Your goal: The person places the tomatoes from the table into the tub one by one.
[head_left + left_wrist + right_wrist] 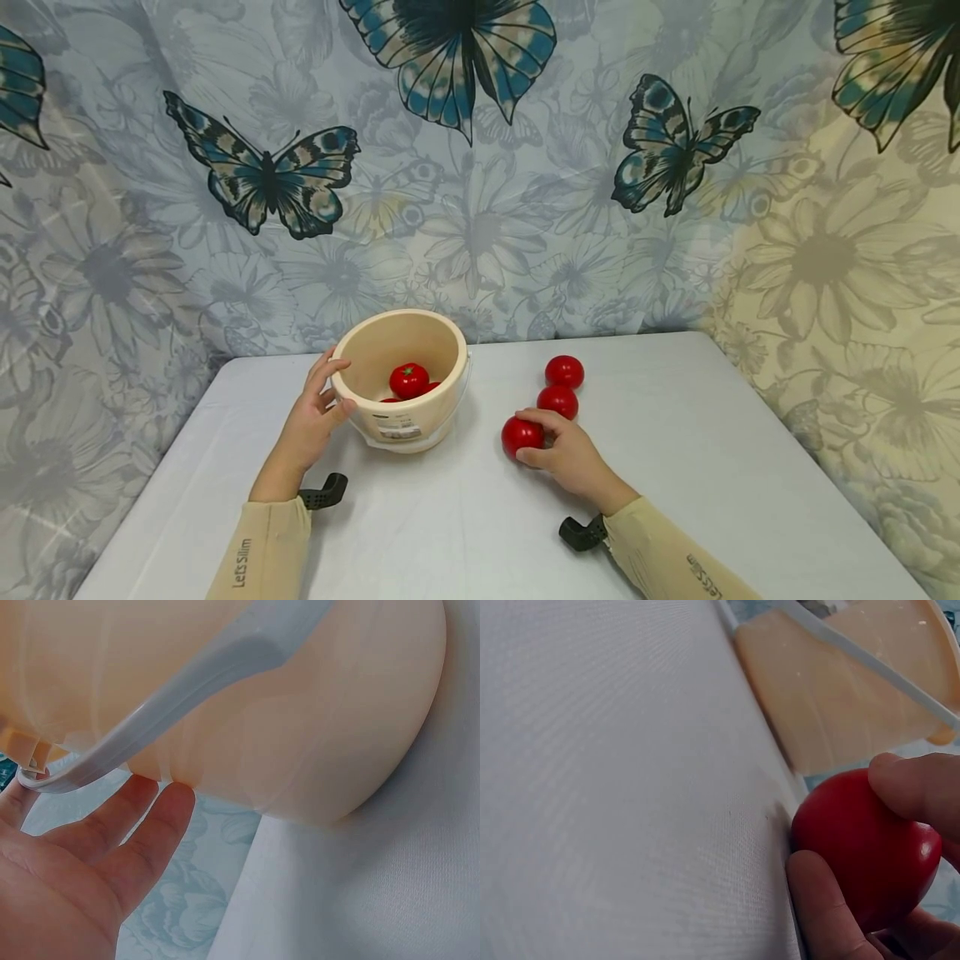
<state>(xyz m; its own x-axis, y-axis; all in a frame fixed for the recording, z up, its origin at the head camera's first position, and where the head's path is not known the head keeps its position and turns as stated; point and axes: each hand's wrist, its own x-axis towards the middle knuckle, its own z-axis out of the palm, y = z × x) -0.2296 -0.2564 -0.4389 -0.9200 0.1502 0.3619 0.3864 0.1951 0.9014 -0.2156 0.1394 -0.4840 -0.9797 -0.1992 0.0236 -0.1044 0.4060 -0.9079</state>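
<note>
A cream plastic bucket [408, 421] stands on the left part of the table, its opening facing the head camera. Inside it lie several red tomatoes, the topmost tomato [409, 381] showing a green stem mark. My left hand [311, 425] holds the bucket by its left side, with a finger over the rim and the thumb toward the front. In the left wrist view, two fingertips [176, 802] touch the bucket wall below the handle [187, 694]. To the right of the bucket, my right hand [573, 458] grips another tomato [866, 847] between thumb and fingers, low at the tabletop.
Two more tomatoes, a nearer one [558, 402] and a farther one [564, 372], sit in a row behind the gripped one. A white cloth covers the table [712, 433]. Butterfly-patterned fabric [487, 225] hangs along its back edge.
</note>
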